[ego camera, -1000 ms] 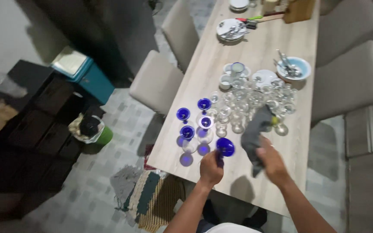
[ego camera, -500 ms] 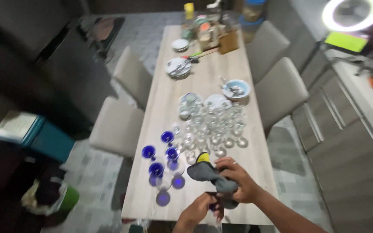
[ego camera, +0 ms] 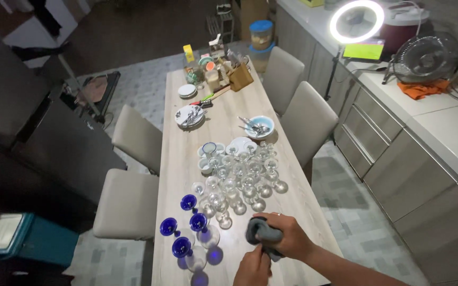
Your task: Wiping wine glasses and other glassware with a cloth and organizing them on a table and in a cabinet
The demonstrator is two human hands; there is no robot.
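Wiping looks under way: right hand (ego camera: pixel 284 235) grips a grey cloth (ego camera: pixel 261 233), left hand (ego camera: pixel 253 267) closes on something hidden under it, above the tabletop (ego camera: pixel 186 153) beside blue glasses (ego camera: pixel 184 233)

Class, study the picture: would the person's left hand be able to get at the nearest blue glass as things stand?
Probably yes. The left hand sits at the table's near edge beside the grey cloth, and the nearest blue glass stands just to its left with only bare table between.

Goblets (ego camera: pixel 186 233) left of clear glasses (ego camera: pixel 239 177) on table (ego camera: pixel 186 153).
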